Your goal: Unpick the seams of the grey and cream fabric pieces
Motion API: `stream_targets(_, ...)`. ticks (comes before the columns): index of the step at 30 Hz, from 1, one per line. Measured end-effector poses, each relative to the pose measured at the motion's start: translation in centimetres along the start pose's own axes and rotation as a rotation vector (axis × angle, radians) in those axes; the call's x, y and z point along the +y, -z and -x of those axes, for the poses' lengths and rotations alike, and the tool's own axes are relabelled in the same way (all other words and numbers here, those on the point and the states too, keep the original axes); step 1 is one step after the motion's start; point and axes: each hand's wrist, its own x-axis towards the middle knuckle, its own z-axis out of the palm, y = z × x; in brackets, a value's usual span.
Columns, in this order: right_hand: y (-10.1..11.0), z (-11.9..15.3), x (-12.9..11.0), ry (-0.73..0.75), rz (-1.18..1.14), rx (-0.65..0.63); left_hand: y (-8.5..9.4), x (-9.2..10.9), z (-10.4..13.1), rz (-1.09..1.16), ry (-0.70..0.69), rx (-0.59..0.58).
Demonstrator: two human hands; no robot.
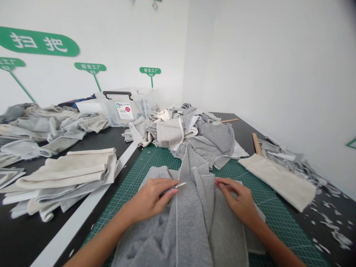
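Grey knit fabric lies in loose folds in front of me, with a pale seam running down its middle. My left hand is closed round a small knife; its pointed silver blade sticks out to the right over the fabric, and most of the dark handle is hidden in the fingers. To the right, my right hand pinches the edge of the grey fabric between thumb and fingertips. Beneath the fabric is a green cutting mat with a grid.
Behind the mat rises a heap of grey and white cloth pieces. A clear plastic box stands at the back left. Folded cream cloths are stacked on the left. At right lie a folded cream cloth, a wooden strip and scraps.
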Motion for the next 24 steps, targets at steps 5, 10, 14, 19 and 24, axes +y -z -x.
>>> stream_targets(5,-0.11,0.13,-0.04,0.014,-0.01,0.006,0.13,-0.17,-0.14,0.022,0.004,0.016)
stream_targets(10,-0.1,0.16,0.04,0.015,-0.007,0.005,0.0,-0.48,-0.26,0.007,0.017,0.043)
stream_targets(14,-0.2,0.27,0.28,0.011,-0.045,-0.005,0.05,-0.52,-0.22,0.034,-0.001,0.024)
stream_targets(19,-0.21,0.33,0.25,-0.021,-0.062,-0.021,-0.05,-0.32,0.03,-0.016,-0.033,-0.052)
stream_targets(24,0.17,0.07,0.07,-0.065,-0.057,-0.006,-0.38,0.38,0.21,0.012,-0.075,-0.041)
